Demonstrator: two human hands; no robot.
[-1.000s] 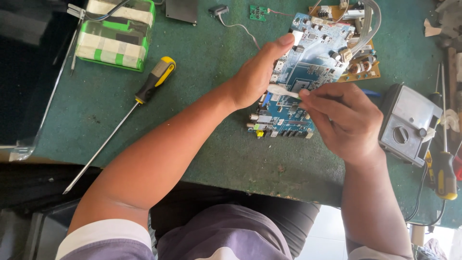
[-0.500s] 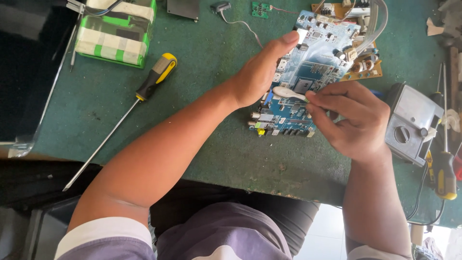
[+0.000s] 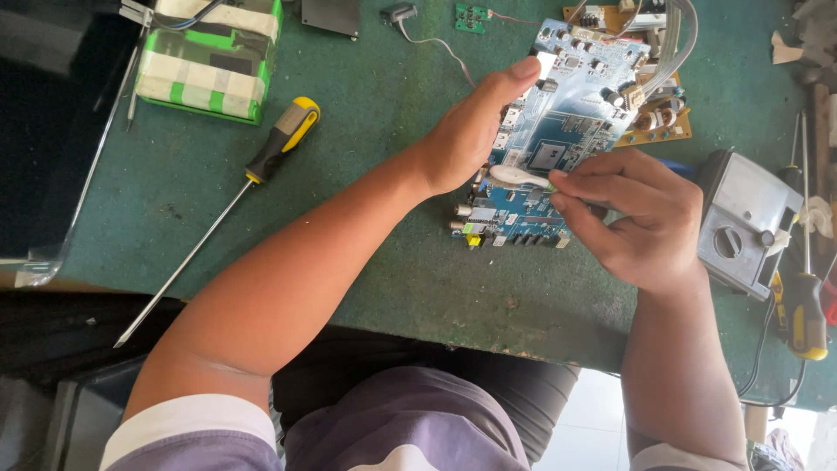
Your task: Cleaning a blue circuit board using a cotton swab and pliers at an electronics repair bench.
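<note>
Item one: blue circuit board (image 3: 571,113), lying flat toward the far right of the green tabletop (image 3: 384,174), its connector edge facing the near side. I see the left hand (image 3: 471,131) laid over the board's left edge, fingers stretched flat along it, pressing rather than clasping; nothing is enclosed in that hand. The right hand (image 3: 641,218) sits over the board's near right part, thumb and fingertips pinched on a small white, handle-like tool (image 3: 519,177) that rests on the board's surface.

Item two: brown circuit board (image 3: 663,122), partly under the blue one at its far right corner, with a grey ribbon cable (image 3: 671,44) arching over both.

Item three: grey multimeter (image 3: 741,222), just beside the right hand, near the right edge.

Item four: long screwdriver with yellow-and-black handle (image 3: 279,144), left of centre, shaft pointing to the near left edge.

Item five: green-and-white taped pack (image 3: 209,57), far left corner.

Item six: second yellow-handled tool (image 3: 806,318), near right edge.
</note>
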